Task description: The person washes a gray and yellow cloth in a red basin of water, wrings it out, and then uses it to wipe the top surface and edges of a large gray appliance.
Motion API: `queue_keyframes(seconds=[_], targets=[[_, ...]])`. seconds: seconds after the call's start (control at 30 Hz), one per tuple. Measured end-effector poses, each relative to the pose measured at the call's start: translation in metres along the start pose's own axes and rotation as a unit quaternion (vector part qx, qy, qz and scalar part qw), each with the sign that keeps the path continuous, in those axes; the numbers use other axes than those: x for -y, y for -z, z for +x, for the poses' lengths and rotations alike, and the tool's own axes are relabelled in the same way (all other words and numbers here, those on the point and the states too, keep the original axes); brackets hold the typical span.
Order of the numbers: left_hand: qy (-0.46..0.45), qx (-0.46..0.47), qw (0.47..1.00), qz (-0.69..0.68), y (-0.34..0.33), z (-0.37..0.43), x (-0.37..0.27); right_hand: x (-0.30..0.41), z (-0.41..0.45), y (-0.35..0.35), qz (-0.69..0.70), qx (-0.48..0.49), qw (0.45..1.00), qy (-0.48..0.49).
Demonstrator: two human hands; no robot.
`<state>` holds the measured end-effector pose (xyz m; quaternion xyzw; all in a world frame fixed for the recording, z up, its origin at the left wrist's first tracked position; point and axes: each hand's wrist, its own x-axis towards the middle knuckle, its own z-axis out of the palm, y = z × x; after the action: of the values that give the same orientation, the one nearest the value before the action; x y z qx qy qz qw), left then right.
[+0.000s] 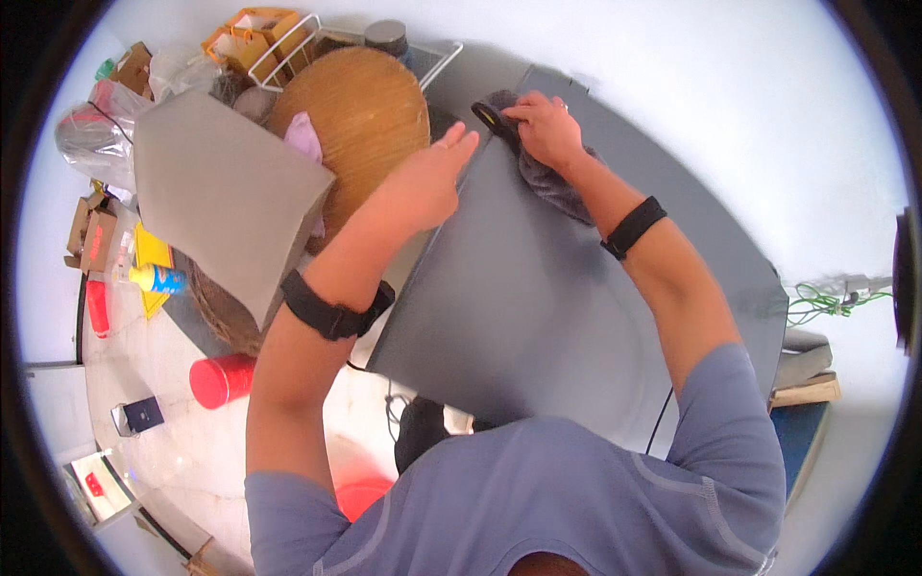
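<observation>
Near the far end of a grey tabletop [533, 309], my right hand [546, 129] rests on a dark grey cloth [551, 183]. Its fingers lie beside a dark rounded object with a yellow inner part [490, 115], which I cannot identify. The cloth is bunched beneath the hand and wrist. My left hand [432, 180] is at the table's left edge, held over the gap towards a round wooden board [367, 108], fingers extended and nothing in them. Black straps are around both forearms.
Left of the table stand a beige panel [223, 187], a white wire rack [288, 43], orange bags [241, 50] and a pink cloth [304, 137]. A red canister [222, 381] is on the floor. Green cable [828, 302] lies at the right wall.
</observation>
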<state>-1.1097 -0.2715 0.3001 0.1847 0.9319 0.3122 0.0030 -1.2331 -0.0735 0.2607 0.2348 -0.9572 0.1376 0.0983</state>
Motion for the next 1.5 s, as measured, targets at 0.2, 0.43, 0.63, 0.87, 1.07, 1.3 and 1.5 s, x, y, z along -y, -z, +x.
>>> queue_keyframes(seconds=[0.2,0.43,0.63,0.87,1.07,1.3,1.5], targets=[[0.003,0.009,1.0,0.021,0.009,-0.037,-0.007,0.046,-0.045,0.0,0.021,-0.031,0.996,0.075],[-0.083,-0.026,0.996,0.018,0.007,-0.092,0.011,0.121,-0.105,0.01,0.028,0.0,0.997,0.078],[-0.042,0.021,0.992,-0.114,0.025,-0.146,-0.001,0.196,-0.169,0.023,0.064,0.056,0.993,0.078],[0.031,-0.079,0.983,-0.165,0.033,-0.211,-0.032,0.243,-0.232,0.043,0.116,0.122,0.973,0.157],[0.038,-0.11,0.985,-0.129,-0.038,-0.237,-0.066,0.227,-0.275,0.02,-0.009,-0.01,0.987,0.161],[0.003,-0.109,0.988,-0.112,-0.108,-0.227,-0.131,0.16,-0.344,0.063,-0.067,0.041,0.988,0.133],[-0.05,-0.081,0.991,-0.097,-0.154,-0.213,-0.188,0.108,-0.403,0.086,-0.051,0.02,0.994,0.094]])
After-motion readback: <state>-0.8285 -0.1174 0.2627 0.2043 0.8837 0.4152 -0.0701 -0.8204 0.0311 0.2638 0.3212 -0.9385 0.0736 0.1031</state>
